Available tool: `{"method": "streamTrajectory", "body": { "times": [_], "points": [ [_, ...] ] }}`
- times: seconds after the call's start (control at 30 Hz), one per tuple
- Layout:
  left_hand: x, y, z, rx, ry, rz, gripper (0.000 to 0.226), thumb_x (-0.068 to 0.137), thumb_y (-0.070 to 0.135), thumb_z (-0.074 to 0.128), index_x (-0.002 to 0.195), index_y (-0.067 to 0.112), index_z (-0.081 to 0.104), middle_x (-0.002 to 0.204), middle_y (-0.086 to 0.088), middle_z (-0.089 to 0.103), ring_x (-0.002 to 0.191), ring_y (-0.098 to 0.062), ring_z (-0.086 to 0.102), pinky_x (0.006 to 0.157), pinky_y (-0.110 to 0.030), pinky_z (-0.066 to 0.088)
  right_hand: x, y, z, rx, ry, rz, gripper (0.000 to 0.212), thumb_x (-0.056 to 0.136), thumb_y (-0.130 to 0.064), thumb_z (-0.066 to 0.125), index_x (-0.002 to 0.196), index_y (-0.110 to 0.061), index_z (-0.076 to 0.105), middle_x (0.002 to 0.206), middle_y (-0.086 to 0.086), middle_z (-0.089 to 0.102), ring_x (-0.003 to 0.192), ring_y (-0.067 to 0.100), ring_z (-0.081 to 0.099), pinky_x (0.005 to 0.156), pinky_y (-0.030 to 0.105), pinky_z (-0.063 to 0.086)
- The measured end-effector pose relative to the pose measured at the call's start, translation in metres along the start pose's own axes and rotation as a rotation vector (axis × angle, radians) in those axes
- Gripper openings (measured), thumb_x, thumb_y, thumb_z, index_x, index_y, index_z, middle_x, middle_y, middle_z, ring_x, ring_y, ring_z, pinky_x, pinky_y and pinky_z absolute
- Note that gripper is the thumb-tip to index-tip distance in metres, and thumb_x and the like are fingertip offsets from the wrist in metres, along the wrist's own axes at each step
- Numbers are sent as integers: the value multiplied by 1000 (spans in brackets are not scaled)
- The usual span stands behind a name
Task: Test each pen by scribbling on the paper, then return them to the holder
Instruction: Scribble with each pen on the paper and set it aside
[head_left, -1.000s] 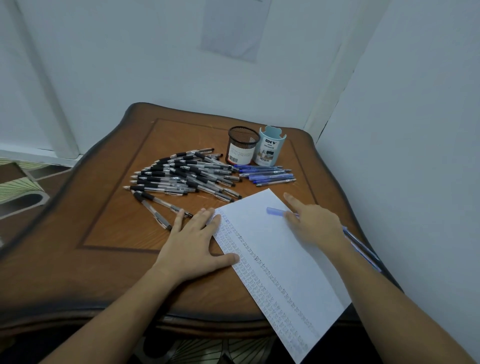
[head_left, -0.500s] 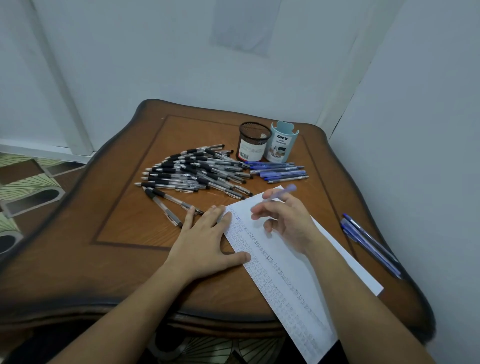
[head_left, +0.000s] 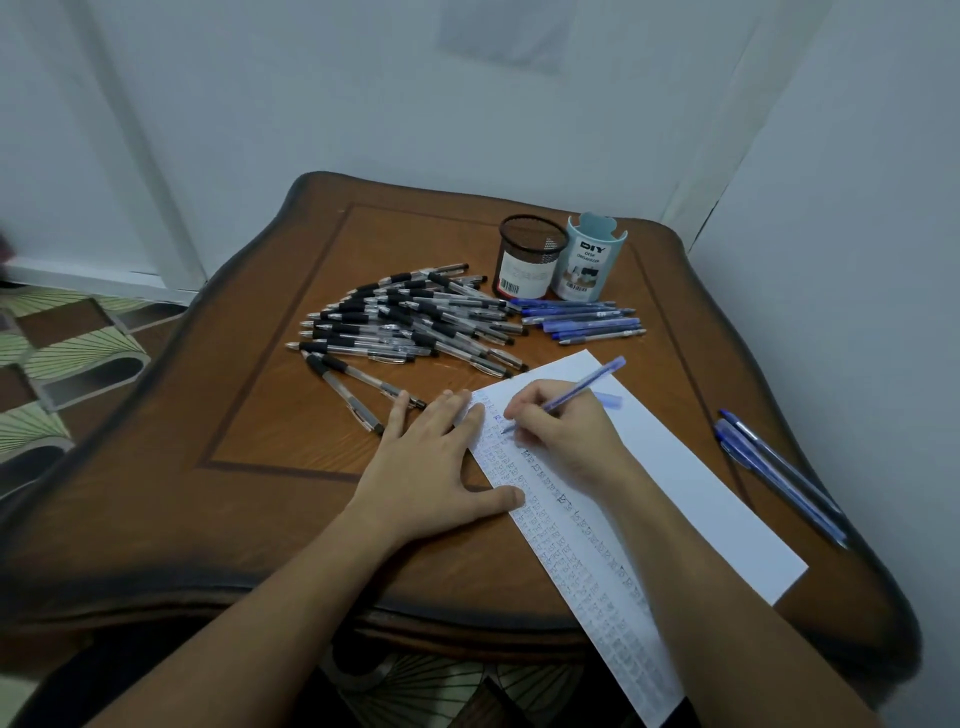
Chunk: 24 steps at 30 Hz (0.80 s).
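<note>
A white sheet of paper (head_left: 691, 493) lies slantwise on a wooden table (head_left: 270, 415), its left side filled with rows of small scribbles. The right hand (head_left: 566, 436) grips a blue pen (head_left: 582, 387), tip touching the paper near its top left corner. The left hand (head_left: 431, 467) lies flat, fingers spread, on the paper's left edge. Beyond the paper lie a heap of black pens (head_left: 410, 322) and some blue pens (head_left: 582, 319), with a black mesh holder (head_left: 530, 257) and a pale blue holder (head_left: 592, 257) behind them. Two more blue pens (head_left: 779, 478) lie right of the paper.
</note>
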<state>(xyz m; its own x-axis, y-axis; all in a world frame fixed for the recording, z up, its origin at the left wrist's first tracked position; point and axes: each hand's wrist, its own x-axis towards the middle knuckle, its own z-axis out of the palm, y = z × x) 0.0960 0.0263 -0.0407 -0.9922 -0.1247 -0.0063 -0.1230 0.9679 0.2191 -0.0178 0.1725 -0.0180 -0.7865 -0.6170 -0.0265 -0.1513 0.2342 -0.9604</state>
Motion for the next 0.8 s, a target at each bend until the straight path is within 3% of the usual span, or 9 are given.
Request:
{"method": "streamTrajectory", "body": {
  "times": [0.07, 0.2, 0.33, 0.8],
  "points": [
    [0, 0, -1, 7, 0, 1, 117, 61, 96, 9, 157, 28, 13, 165, 6, 3, 150, -10, -3, 118, -47, -17, 0, 1, -1, -28, -5, -15, 17, 87, -4, 62, 73, -14, 60, 61, 2, 63, 66, 17, 62, 70, 38, 51],
    [0, 1, -2, 8, -5, -6, 119, 59, 95, 7, 157, 27, 12, 165, 6, 3, 150, -10, -3, 118, -47, -17, 2, 8, 1, 4, 28, -15, 37, 84, -6, 66, 56, -24, 50, 51, -3, 55, 62, 20, 58, 68, 42, 48],
    [-1, 2, -2, 12, -16, -9, 120, 59, 96, 6, 157, 27, 11, 165, 6, 1, 150, -10, -5, 118, -47, -18, 3, 12, 4, 0, 62, -39, 31, 74, -12, 64, 53, -23, 45, 50, -2, 47, 59, 22, 52, 64, 43, 44],
    [-1, 2, -1, 17, -5, -13, 120, 59, 96, 5, 157, 27, 13, 165, 6, 2, 150, -10, -4, 118, -47, -16, 3, 17, 5, -30, 64, -59, 28, 69, -14, 63, 54, -21, 41, 53, 8, 44, 59, 24, 52, 61, 40, 42]
  ]
}}
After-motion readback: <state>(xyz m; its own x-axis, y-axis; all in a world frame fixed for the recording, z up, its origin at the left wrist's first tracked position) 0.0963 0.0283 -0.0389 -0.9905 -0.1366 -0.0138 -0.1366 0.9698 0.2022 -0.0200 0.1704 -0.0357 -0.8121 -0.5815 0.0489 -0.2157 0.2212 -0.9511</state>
